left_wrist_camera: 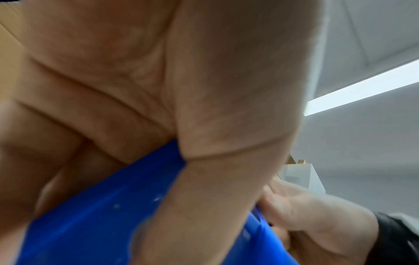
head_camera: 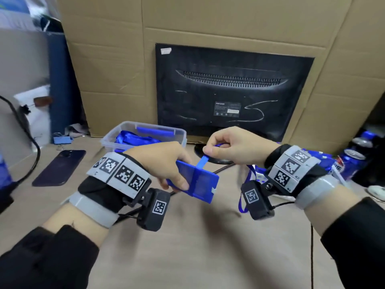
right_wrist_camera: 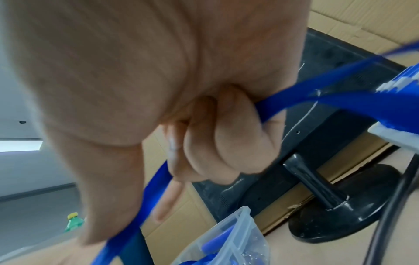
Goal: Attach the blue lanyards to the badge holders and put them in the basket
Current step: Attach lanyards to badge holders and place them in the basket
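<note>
My left hand (head_camera: 166,163) grips a blue badge holder (head_camera: 203,184) by its left end, holding it flat above the table; the same blue badge holder (left_wrist_camera: 102,215) fills the bottom of the left wrist view under my thumb. My right hand (head_camera: 225,149) pinches a blue lanyard strap (head_camera: 203,161) that rises from the holder's middle. The lanyard (right_wrist_camera: 294,102) runs through my curled fingers and hangs down below my right wrist as a loop (head_camera: 242,197). The clear plastic basket (head_camera: 179,132) stands behind my left hand, holding blue lanyards and holders.
A black monitor (head_camera: 233,90) stands on its base (right_wrist_camera: 340,206) against a cardboard wall behind the basket. A dark phone (head_camera: 60,167) and a blue binder clip (head_camera: 61,139) lie at the left. Blue cans (head_camera: 352,161) and more blue lanyards (head_camera: 320,155) sit at the right.
</note>
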`<action>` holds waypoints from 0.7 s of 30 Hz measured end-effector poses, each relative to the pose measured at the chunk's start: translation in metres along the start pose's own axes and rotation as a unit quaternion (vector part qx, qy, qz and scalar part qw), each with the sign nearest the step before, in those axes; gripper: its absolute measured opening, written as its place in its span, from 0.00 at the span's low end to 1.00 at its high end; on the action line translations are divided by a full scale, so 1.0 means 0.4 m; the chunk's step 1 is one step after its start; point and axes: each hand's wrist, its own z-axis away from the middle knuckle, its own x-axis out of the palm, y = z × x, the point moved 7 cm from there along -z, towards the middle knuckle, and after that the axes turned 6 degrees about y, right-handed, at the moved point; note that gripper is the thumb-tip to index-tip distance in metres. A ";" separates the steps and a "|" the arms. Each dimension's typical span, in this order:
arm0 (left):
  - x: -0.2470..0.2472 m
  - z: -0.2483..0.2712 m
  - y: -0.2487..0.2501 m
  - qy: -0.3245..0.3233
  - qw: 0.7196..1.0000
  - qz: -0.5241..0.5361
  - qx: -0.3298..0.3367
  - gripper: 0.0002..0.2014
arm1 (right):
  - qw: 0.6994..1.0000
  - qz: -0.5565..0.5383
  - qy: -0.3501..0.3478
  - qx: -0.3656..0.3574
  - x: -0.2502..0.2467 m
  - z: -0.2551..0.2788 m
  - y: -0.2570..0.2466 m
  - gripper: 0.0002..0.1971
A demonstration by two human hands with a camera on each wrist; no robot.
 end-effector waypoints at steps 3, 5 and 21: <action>-0.007 0.020 0.021 -0.002 0.998 0.056 0.029 0.05 | 1.000 0.016 0.013 0.021 0.018 0.001 0.012 0.24; -0.015 0.023 0.035 0.021 0.990 0.132 0.051 0.08 | 0.999 -0.018 -0.003 0.050 0.041 0.007 0.033 0.20; -0.118 0.005 -0.019 0.306 0.943 0.126 -0.030 0.10 | 0.964 -0.161 -0.190 0.087 0.116 0.069 -0.035 0.21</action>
